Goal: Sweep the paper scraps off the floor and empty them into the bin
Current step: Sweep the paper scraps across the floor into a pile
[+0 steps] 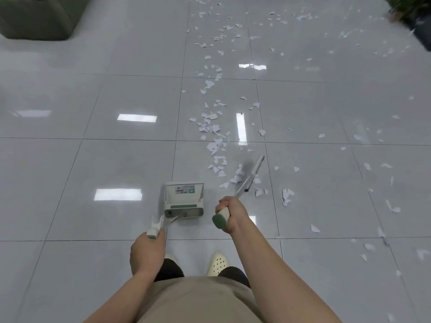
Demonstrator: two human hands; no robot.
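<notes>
- Looking down at a shiny grey tiled floor (pixel 98 164), with bright lights shining back off it.
- Left hand (pixel 147 251) curling tight round the top of the dustpan handle (pixel 155 229), fingers hiding under the back of the hand.
- Dustpan (pixel 184 199) sitting on the floor just in front of the feet, white and green, mouth facing away, with a label too small to read.
- Right hand (pixel 229 212) gripping the broom handle (pixel 221 219) near its green end cap, fingers wrapping all the way round.
- Hands staying apart, one on each tool.
- Broom head (pixel 250 173) smearing into a blur just right of the dustpan, bristles hard to make out.
- Paper scraps (pixel 215 145) lying in a long trail from near the broom up to the far edge, with more scattering off to the right.
- Some scraps touching or sitting just beside the broom head; not possible to tell which.
- Scraps at the right edge blurring and hard to tell apart.
- Pale shoe (pixel 218 263) with holes peeking out below the right hand; other shoe mostly hiding behind the left wrist.
- Dark grey-green thing (pixel 37 17) getting cut off at the top left corner; not clear what.
- Leafy plant (pixel 412 8) getting cut off at the top right corner, blurry.
</notes>
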